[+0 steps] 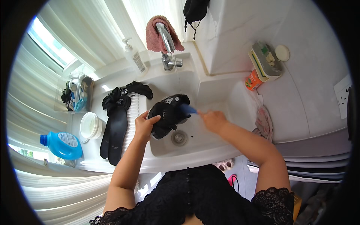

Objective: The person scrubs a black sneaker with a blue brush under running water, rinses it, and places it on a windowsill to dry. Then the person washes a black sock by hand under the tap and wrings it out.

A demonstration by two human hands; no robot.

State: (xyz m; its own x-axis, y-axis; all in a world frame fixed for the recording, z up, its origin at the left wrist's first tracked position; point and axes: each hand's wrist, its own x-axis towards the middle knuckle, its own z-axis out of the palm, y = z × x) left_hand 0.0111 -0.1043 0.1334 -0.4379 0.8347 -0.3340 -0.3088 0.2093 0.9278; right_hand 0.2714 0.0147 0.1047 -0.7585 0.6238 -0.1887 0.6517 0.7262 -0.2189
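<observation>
Over the sink basin (210, 144), my left hand (143, 125) grips a black shoe (163, 114) by its left side, thumb on top. White markings show on the shoe's far part. My right hand (214, 120) is closed round the end of a blue brush (187, 109), smeared by motion, whose head meets the shoe's right side; its bristles are hidden. A thin stream of water runs from the chrome tap (165, 37) toward the shoe's far end. The metal drain (179, 138) shows just below the shoe.
Left of the basin, two black insoles (116, 131) and black cloth (118, 98) lie by a ribbed washboard (132, 112). Farther left stand a white tub (90, 125), a blue detergent bottle (64, 145) and a clear bin (77, 93). A pump bottle (135, 59) stands behind; a caddy (265, 62) sits right.
</observation>
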